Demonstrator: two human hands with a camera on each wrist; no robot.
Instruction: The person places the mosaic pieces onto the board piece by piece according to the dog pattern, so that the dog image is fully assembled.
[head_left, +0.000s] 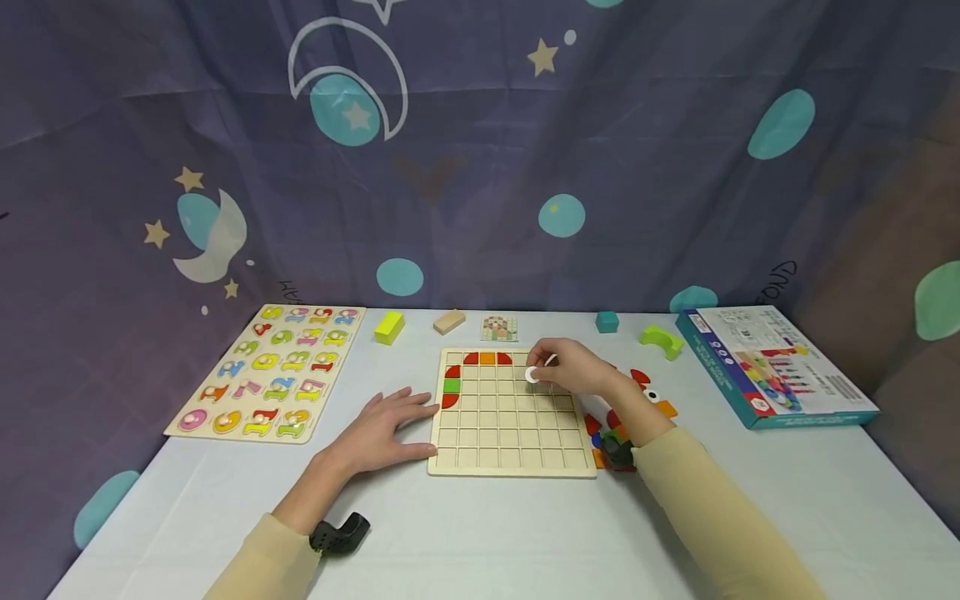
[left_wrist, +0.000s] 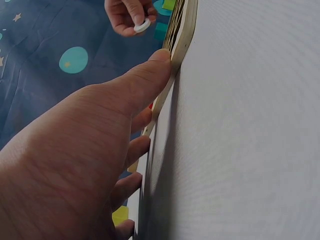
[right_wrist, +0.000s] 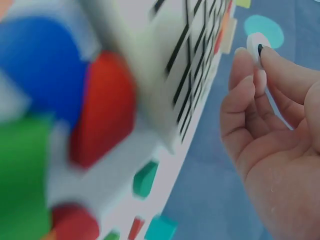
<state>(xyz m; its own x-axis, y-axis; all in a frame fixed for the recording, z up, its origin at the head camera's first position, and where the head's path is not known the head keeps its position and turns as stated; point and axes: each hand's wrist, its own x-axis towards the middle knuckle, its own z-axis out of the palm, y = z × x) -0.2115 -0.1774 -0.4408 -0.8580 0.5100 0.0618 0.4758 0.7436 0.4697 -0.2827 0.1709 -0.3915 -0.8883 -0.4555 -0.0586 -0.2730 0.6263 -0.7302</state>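
My right hand point(head_left: 572, 367) pinches a round white piece point(head_left: 531, 375) with a black dot between thumb and fingertips, above the upper right part of a wooden grid board point(head_left: 510, 461). The black mark shows on the white disc point(right_wrist: 258, 44) in the right wrist view. My left hand point(head_left: 386, 432) lies with its fingers spread at the board's left edge; in the left wrist view its thumb point(left_wrist: 150, 70) touches that edge. Red quarter-round pieces point(head_left: 449, 401), an orange square point(head_left: 487, 358) and a green square point(head_left: 452, 386) sit in cells along the board's top and left.
Loose coloured pieces point(head_left: 664, 408) lie right of the board, partly hidden by my right arm. A number puzzle point(head_left: 251, 427) is at the left and a flat box point(head_left: 783, 367) at the right. Behind stand yellow point(head_left: 388, 327), wooden point(head_left: 449, 322) and teal blocks point(head_left: 607, 322), a picture card point(head_left: 499, 329) and a green arch point(head_left: 662, 340).
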